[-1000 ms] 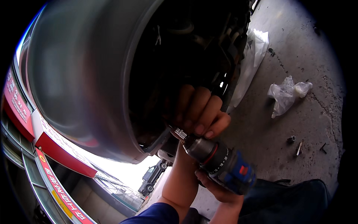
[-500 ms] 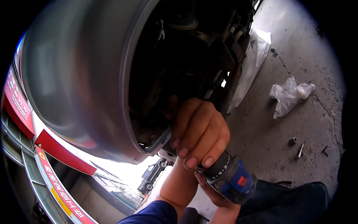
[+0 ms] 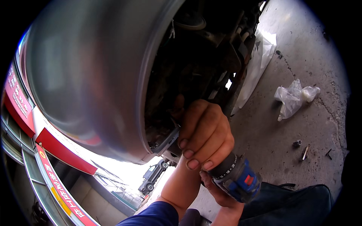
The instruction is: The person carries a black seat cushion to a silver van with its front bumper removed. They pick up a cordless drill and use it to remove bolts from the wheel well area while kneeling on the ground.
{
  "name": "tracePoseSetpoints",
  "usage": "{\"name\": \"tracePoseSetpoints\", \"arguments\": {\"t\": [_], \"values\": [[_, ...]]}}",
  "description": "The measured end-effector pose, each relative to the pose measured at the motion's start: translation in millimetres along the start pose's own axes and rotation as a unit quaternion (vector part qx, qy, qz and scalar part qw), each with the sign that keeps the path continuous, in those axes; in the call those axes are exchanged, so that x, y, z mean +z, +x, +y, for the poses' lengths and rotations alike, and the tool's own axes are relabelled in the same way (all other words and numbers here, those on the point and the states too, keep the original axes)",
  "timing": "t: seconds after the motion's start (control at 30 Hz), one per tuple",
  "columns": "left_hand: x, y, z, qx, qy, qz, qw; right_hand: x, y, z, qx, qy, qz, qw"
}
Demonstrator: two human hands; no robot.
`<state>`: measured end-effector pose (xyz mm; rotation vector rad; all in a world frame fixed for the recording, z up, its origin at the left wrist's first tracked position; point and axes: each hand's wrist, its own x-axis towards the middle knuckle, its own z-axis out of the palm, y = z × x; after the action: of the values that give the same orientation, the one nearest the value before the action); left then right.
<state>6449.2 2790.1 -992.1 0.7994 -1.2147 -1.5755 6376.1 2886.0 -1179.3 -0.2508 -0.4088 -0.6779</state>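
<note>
My left hand (image 3: 207,132) is raised at the lower edge of a dark opening under a car's rounded body panel (image 3: 94,75). Its fingers are curled, nails toward me, and what they close around is hidden. Just below them is a blue and black cordless drill (image 3: 239,180) with a numbered collar and a red patch. My right hand (image 3: 220,196) grips this drill from below, thumb along its side. The drill's nose disappears behind the left fingers. A grey metal strip (image 3: 166,141) edges the opening beside my left hand.
Clear plastic bags (image 3: 294,96) lie on the concrete floor at right, with a sheet of plastic (image 3: 256,71) beside the car. A small socket-like piece (image 3: 297,143) and a thin strip (image 3: 305,152) lie nearer. A parked vehicle (image 3: 152,175) stands beyond.
The car panel and the opening's edge sit farther right in view. Both hands and the drill have shifted slightly right, with their grips looking the same.
</note>
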Motion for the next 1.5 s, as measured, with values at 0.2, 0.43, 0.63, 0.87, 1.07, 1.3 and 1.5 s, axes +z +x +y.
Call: {"name": "tracePoseSetpoints", "arguments": {"t": [0.2, 0.43, 0.63, 0.87, 1.07, 1.3, 1.5], "values": [[-2, -1, -20, 0.109, -0.015, 0.009, 0.994, -7, 7, -1, -0.07, -0.076, -0.053, 0.993], [2, 1, -13, 0.068, 0.009, 0.008, 0.998, -3, 10, -4, -0.136, -0.153, -0.038, 0.978], [-3, 1, -13, 0.064, -0.007, -0.005, 0.998, -5, 10, -3, -0.092, -0.086, -0.042, 0.991], [0, 2, -13, 0.054, -0.005, -0.004, 0.998, 0, -1, 7, 0.03, 0.12, -0.038, 0.992], [-2, 1, -17, 0.088, -0.023, -0.008, 0.996, -4, 7, 13, -0.115, -0.104, -0.047, 0.987], [3, 0, -11, 0.055, -0.008, 0.008, 0.998, 0, 16, -12, -0.141, -0.171, -0.014, 0.975], [-1, 1, -28, 0.122, -0.037, -0.001, 0.992, -3, 20, -17, -0.178, -0.219, -0.012, 0.959]]}}
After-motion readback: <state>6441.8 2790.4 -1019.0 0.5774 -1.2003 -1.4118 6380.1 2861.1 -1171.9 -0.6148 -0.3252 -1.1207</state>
